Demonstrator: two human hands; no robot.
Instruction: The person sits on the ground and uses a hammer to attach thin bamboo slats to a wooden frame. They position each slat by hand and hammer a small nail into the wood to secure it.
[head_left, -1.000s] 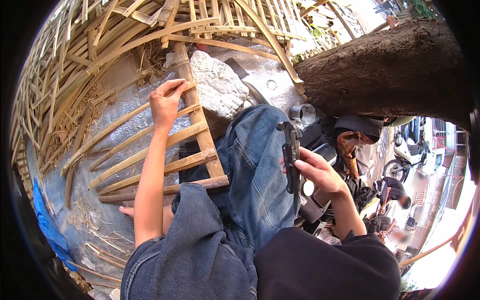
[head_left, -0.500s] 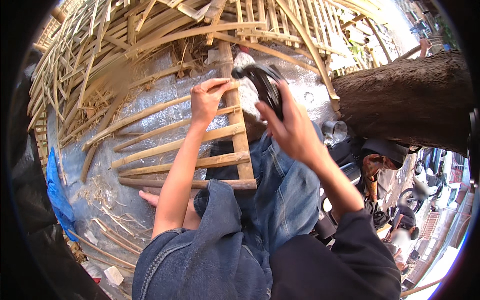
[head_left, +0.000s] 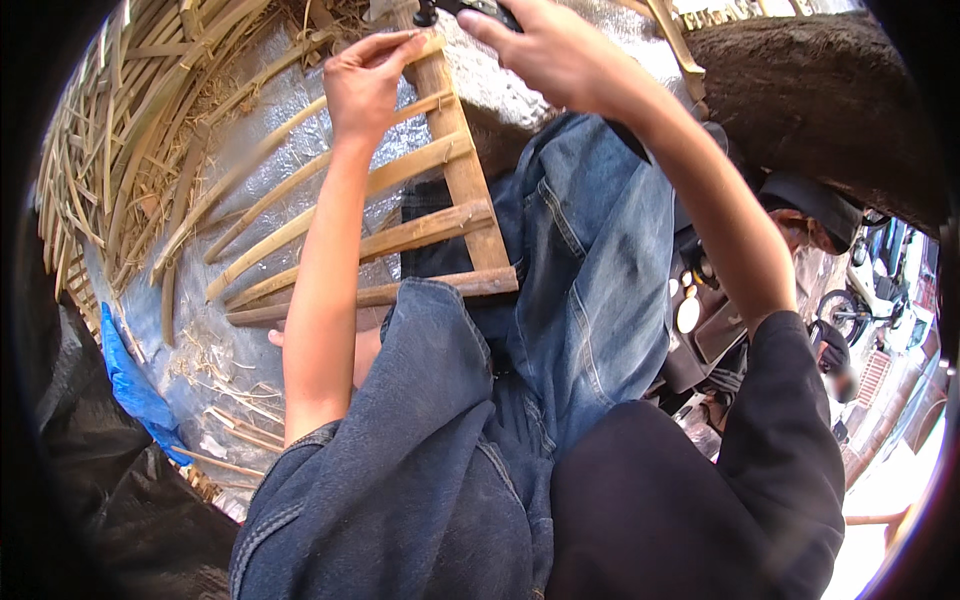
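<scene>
My right hand [head_left: 560, 55] is closed round a black hammer [head_left: 475, 10], partly cut off by the top edge. The hammer head is just above the end of the topmost bamboo slat [head_left: 430, 46]. My left hand [head_left: 362, 88] pinches at that slat's end, thumb and fingers together; whatever is between the fingertips is too small to make out. Several bamboo slats [head_left: 420, 155] lie side by side, their right ends across a flat wooden crosspiece [head_left: 465, 185]. This rack rests by my legs in blue jeans [head_left: 590, 250].
Piled bamboo strips [head_left: 120, 150] fill the far left. A thick log [head_left: 820, 100] lies at the far right. A blue tarp [head_left: 135, 375] is at the left, with loose strips [head_left: 245, 430] near it. Another person [head_left: 810, 215] and a motorcycle [head_left: 850, 300] appear on the right.
The view has tilted, so the rack and both hands sit higher in the picture. My right hand and the hammer have moved up and slightly left relative to my body. My left hand still pinches at the slat's end.
</scene>
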